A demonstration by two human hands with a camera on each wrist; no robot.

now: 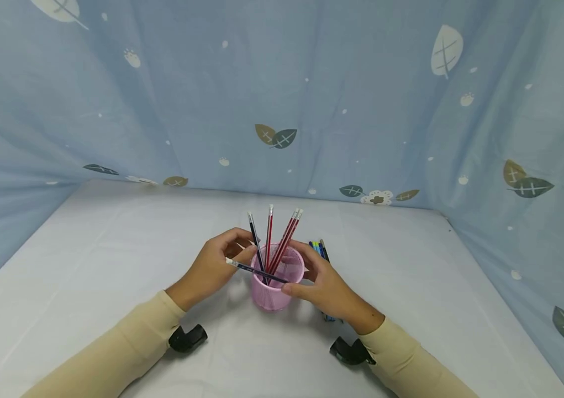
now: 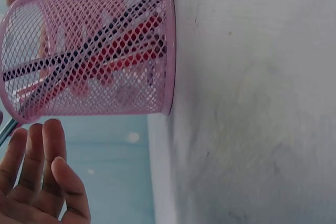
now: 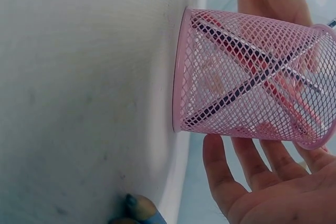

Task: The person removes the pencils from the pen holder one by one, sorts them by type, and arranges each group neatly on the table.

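A pink mesh pencil cup [image 1: 268,301] stands upright on the white cloth, between both hands. Several red and dark pencils [image 1: 269,237] lean inside, eraser ends up. One dark pencil [image 1: 249,269] slants low over the left rim, its eraser end in front of my left hand [image 1: 222,265]. That hand is beside the cup's left wall, fingers loosely bent, fingertips [image 2: 52,129] close to the mesh. From the right side my right hand [image 1: 328,284] holds the cup, thumb at the near rim and fingers round the far side. Its fingertips [image 3: 212,142] are at the mesh.
Right of the cup, partly under my right forearm, lies a bunch of blue and dark pencils [image 1: 323,251]. Black wrist cameras [image 1: 188,338] sit below each wrist. A blue leaf-printed curtain [image 1: 282,99] borders the white table [image 1: 152,237] behind and at the sides.
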